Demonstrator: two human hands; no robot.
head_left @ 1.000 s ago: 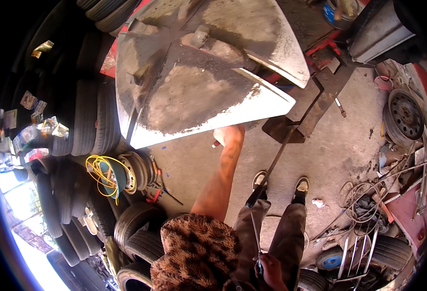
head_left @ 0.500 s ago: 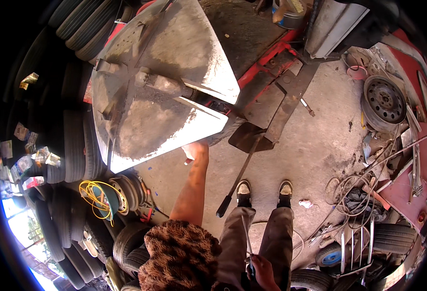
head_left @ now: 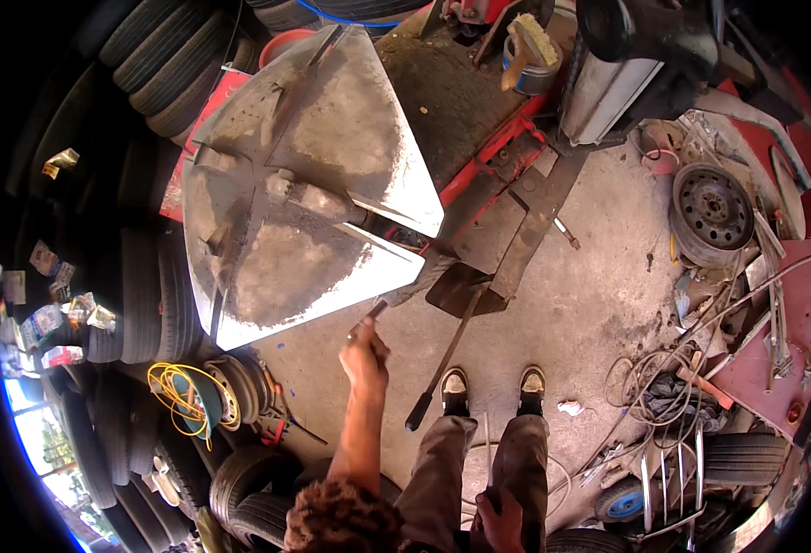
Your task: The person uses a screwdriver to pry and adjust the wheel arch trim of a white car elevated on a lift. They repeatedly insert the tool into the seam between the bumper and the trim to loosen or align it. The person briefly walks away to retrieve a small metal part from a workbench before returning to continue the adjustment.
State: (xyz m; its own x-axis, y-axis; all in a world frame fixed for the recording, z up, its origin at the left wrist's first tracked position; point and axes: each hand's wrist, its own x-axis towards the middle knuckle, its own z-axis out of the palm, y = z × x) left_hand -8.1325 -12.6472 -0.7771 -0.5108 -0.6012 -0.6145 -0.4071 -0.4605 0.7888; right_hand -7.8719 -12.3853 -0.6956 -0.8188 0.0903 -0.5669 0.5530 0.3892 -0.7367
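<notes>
My left hand (head_left: 364, 358) is reached forward, just below the near edge of the worn white turntable (head_left: 304, 253) of a tyre changer. Its fingers are closed on a short dark rod (head_left: 378, 310) that points up toward the turntable's edge. Low in the picture, in front of my legs, my right hand (head_left: 499, 518) is wrapped round a long thin metal bar (head_left: 488, 447) standing up from the fist. Beside the turntable is the dark bead-breaker blade (head_left: 461, 288). A lever with a black grip (head_left: 419, 410) runs from it toward my feet.
Stacked tyres (head_left: 142, 286) line the left. A coiled yellow hose (head_left: 189, 401) lies near a rim. At the top, a brush (head_left: 520, 60) sits in a blue tub (head_left: 539, 78). A steel wheel (head_left: 714, 207), tangled cable (head_left: 659, 369) and red panels (head_left: 793, 323) fill the right.
My left hand has drawn back from under the turntable's edge, so its fingers and the short rod now show. My right hand still grips the bar. The view has shifted slightly.
</notes>
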